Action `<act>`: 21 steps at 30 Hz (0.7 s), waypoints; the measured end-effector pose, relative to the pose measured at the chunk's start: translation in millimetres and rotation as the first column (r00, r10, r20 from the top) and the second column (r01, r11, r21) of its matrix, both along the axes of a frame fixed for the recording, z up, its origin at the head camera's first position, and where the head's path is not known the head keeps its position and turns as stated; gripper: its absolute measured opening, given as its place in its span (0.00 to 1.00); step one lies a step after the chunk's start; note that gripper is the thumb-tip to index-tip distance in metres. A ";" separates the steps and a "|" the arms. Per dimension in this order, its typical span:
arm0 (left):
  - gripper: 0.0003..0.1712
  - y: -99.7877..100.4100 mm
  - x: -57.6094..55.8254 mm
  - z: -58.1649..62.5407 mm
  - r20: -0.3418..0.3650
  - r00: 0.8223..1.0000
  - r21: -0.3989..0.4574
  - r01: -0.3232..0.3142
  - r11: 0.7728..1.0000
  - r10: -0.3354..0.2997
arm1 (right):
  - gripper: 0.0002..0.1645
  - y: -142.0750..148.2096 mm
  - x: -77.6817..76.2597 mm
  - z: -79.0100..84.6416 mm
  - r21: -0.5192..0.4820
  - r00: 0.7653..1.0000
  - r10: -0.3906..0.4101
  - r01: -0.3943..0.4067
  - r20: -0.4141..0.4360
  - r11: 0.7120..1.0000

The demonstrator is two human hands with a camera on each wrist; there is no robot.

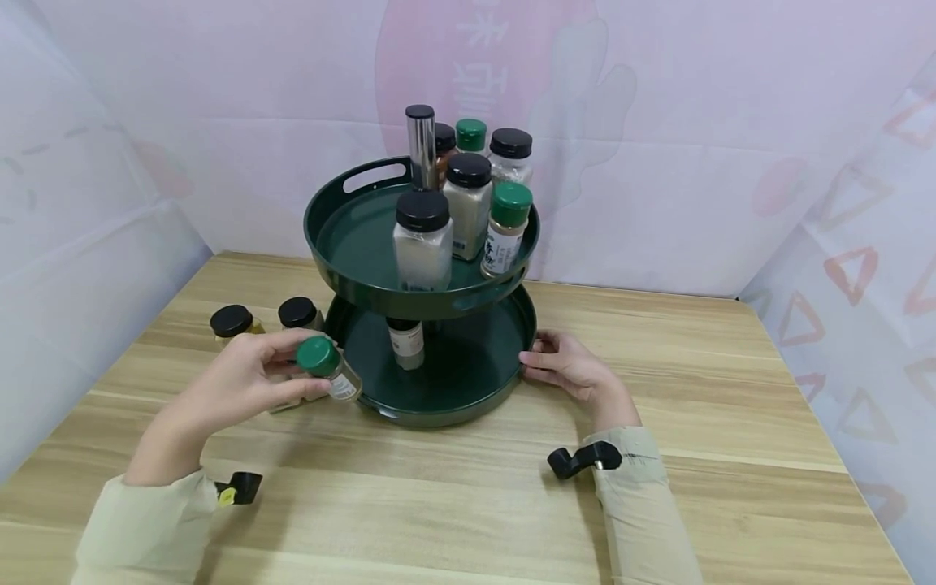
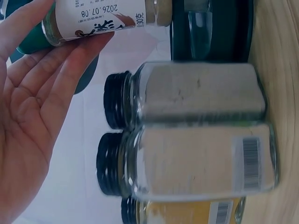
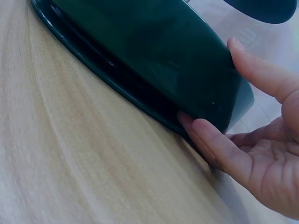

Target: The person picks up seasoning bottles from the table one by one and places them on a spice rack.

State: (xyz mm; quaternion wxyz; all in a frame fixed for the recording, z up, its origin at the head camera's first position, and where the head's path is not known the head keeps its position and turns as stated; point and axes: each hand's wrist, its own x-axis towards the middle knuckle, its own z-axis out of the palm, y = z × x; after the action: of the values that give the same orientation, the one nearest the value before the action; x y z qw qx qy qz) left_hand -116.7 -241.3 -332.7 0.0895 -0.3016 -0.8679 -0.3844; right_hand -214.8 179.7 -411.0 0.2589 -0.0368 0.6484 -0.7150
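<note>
My left hand (image 1: pixel 249 374) holds a small spice jar (image 1: pixel 345 385) with a green cap between thumb and fingers. The jar is tilted, just off the left front rim of a dark green two-tier tray stand; its printed label (image 2: pixel 105 18) faces the left wrist camera. At the stand's right side, my right hand (image 1: pixel 574 370) grips the wall of the lower tray (image 1: pixel 468 370). In the right wrist view its thumb lies at the upper rim and its fingers (image 3: pixel 219 144) at the lower edge. A black-capped jar (image 1: pixel 407 345) stands on the lower tray.
Several spice jars and a silver cylinder (image 1: pixel 422 150) with a black top stand on the upper tray (image 1: pixel 354 236). On the table left of the stand are black-lidded jars, two pale (image 2: pixel 201 93) and one yellow (image 2: pixel 182 212). White printed cloth (image 1: pixel 658 203) hangs behind.
</note>
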 end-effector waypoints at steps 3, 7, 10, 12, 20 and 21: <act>0.27 4.6 -5.9 -1.5 0.002 1.000 0.014 0.015 1.000 -0.015 | 0.41 0.1 -0.2 -0.7 0.001 1.000 0.000 0.000 0.004 1.000; 0.25 10.8 -12.7 -2.8 0.013 1.000 0.025 0.008 1.000 -0.008 | 0.42 0.1 0.4 0.1 -0.001 1.000 0.003 -0.003 0.003 1.000; 0.24 15.8 -17.0 -3.5 0.036 0.999 0.028 -0.003 1.000 0.002 | 0.42 0.5 0.2 0.7 0.002 1.000 0.003 -0.003 0.003 1.000; 0.24 19.2 -19.4 -4.8 0.061 0.998 0.027 -0.008 1.000 0.007 | 0.41 0.7 -0.2 0.7 0.003 1.000 0.000 0.000 0.006 1.000; 0.23 30.4 -28.6 -15.9 0.118 0.993 0.015 0.005 1.000 -0.007 | 0.41 1.0 -0.4 0.3 -0.003 1.000 0.000 0.000 0.004 1.000; 0.23 31.9 -30.2 -17.1 0.124 0.992 0.010 0.011 1.000 -0.012 | 0.41 1.1 -0.4 0.0 -0.004 1.000 0.001 -0.001 0.002 1.000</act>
State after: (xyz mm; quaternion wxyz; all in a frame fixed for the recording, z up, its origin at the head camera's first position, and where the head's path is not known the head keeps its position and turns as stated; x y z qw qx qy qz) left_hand -146.9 -209.4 -349.8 0.0346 -0.2816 -0.8682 -0.4070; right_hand -215.2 180.8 -411.0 0.2597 -0.0367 0.6468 -0.7161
